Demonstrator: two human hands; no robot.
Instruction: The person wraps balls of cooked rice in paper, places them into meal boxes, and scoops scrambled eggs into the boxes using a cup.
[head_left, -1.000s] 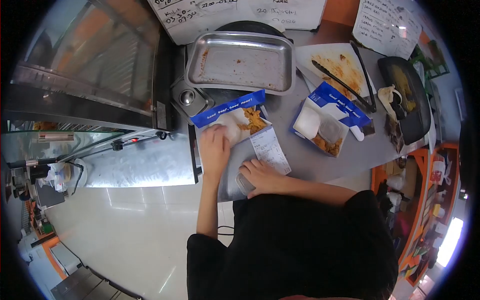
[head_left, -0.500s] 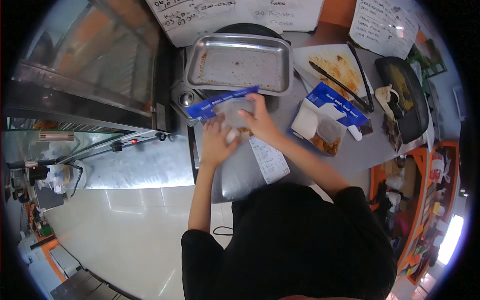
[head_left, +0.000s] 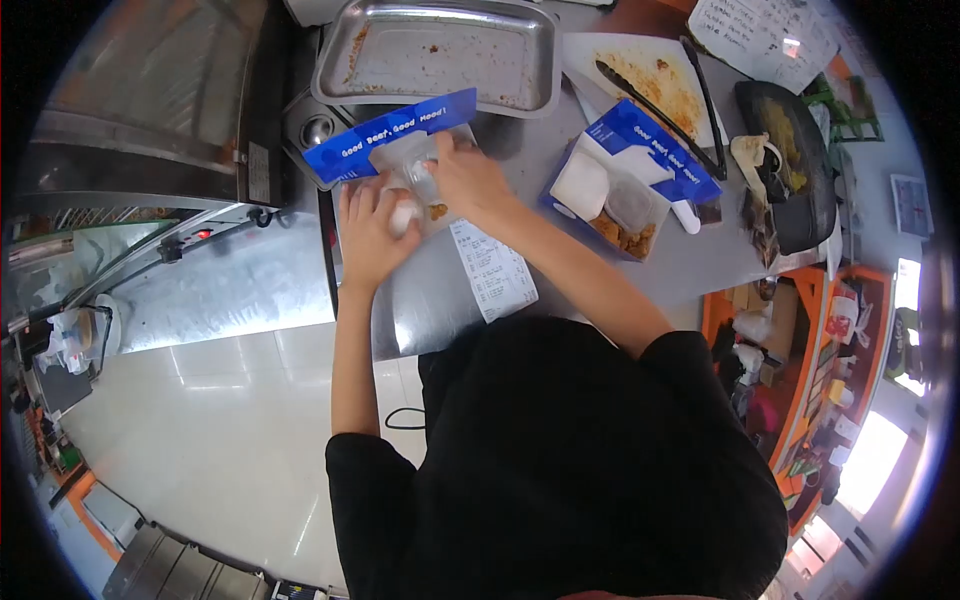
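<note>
An open blue-and-white food box [head_left: 395, 137] with a printed lid flap stands before me. My left hand [head_left: 370, 228] reaches into its left side, fingers curved around a white rounded bundle [head_left: 403, 214]. My right hand [head_left: 468, 180] pinches a clear plastic tub [head_left: 424, 182] inside the box, beside the bundle. Brown fried pieces [head_left: 438, 211] show at the box's near edge, partly hidden by the hands. To the right, a second open box [head_left: 572, 207] contains a white bundle [head_left: 580, 186], a lidded clear tub [head_left: 630, 205] and brown fried pieces [head_left: 625, 238].
A printed receipt [head_left: 494, 270] lies on the steel counter [head_left: 420, 310] near my body. Behind the boxes are a metal tray [head_left: 440, 55] with crumbs and a stained white board [head_left: 640, 65] with black tongs [head_left: 650, 105]. A black container [head_left: 800, 170] stands at right.
My right hand has lowered the clear tub from above into the left box. The left hand stays around the white bundle. The camera view has shifted, so everything sits higher and further left.
</note>
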